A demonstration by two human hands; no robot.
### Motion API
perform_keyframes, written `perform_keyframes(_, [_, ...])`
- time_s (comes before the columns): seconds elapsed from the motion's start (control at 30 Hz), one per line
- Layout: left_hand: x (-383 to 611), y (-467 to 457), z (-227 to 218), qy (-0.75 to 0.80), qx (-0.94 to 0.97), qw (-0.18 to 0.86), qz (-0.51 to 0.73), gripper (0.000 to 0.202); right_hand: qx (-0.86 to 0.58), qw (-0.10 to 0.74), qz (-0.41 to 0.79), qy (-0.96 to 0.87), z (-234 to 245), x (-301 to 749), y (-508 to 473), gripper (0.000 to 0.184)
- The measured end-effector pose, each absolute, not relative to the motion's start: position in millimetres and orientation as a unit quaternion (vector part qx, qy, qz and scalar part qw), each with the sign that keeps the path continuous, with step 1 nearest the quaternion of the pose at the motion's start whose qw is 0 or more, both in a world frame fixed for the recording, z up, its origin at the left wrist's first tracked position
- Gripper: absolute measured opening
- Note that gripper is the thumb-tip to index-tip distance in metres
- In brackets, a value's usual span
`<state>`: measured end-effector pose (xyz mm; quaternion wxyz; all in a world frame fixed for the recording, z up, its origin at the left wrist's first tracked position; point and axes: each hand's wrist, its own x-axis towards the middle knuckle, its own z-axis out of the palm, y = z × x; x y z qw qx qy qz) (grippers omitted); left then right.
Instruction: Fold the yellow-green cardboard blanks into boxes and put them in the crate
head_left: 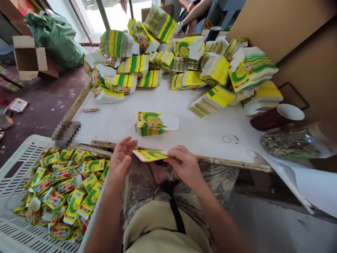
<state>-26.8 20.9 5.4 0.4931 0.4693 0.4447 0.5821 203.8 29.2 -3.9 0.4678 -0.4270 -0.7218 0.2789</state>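
Note:
A flat yellow and green printed carton (150, 155) is pinched in my right hand (185, 165) by its white flap end, just over the table's near edge. My left hand (121, 160) is open beside the carton's other end, fingers spread and thumb up; whether a fingertip touches it I cannot tell. Beyond both hands, a small stack of flat cartons (151, 123) lies on the white table (116, 121). To the left of my left arm, a white plastic basket (34, 144) holds many filled yellow cartons (73, 205).
Bundles of flat cartons (127, 65) are piled along the table's far side. At right stand a dark red mug (271, 117) and a clear jar (292, 142) lying on its side. A cardboard box (34, 58) and green sack (56, 38) sit on the floor. Another person (195, 12) sits behind.

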Motion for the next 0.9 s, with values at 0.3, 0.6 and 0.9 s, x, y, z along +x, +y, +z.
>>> perform_keyframes(0.3, [-13.8,15.7,27.5,0.512,0.765,0.341,0.191,0.085,-0.361,0.423,0.085,-0.827,5.8,185.6,15.7,0.02])
perform_keyframes(0.6, [-0.9,9.3,-9.4,0.49,0.802,0.242,0.241,0.072,-0.379,0.462,0.704,-0.383,-21.2,159.0,19.7,0.054])
perform_keyframes(0.9, [1.1,13.1,-32.5,0.503,0.795,0.228,0.253,0.052,-0.391,0.446,0.705,-0.389,-41.6,152.5,29.1,0.067])
